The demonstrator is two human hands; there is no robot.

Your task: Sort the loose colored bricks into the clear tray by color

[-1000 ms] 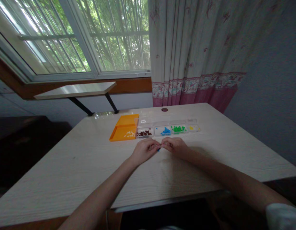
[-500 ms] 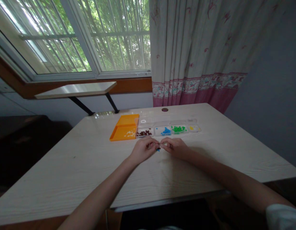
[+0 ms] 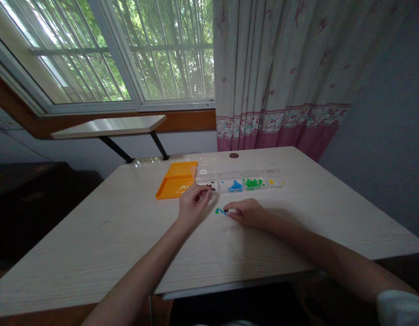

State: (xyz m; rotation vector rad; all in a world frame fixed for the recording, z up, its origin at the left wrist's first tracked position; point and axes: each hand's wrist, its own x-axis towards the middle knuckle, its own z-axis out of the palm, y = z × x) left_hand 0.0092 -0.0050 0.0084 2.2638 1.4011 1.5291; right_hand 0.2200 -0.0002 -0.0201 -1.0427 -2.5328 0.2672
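Note:
My right hand (image 3: 247,212) is closed in a pinch on a small brown block (image 3: 226,210), low over the table. Right by its fingertips, several tiny blue and green blocks (image 3: 219,211) lie on the tabletop. My left hand (image 3: 192,203) is at the near edge of the clear compartment box (image 3: 218,186), its thumb and forefinger slightly apart over the dark brown blocks (image 3: 212,186). Part of that brown compartment is hidden behind the left hand. Farther right in the box are blue blocks (image 3: 235,185), green blocks (image 3: 253,183) and a few yellow ones (image 3: 271,181).
An open orange case (image 3: 167,188) with white pieces (image 3: 184,186) lies left of the clear box. A raised shelf (image 3: 111,126) on black legs stands at the table's back left. The pale wooden table (image 3: 297,194) reaches toward a curtain (image 3: 264,90) and window.
My left hand has left the right fingertips and moved left and away from me to the brown blocks. The right hand stays almost in place, and the small blocks beside it now show more.

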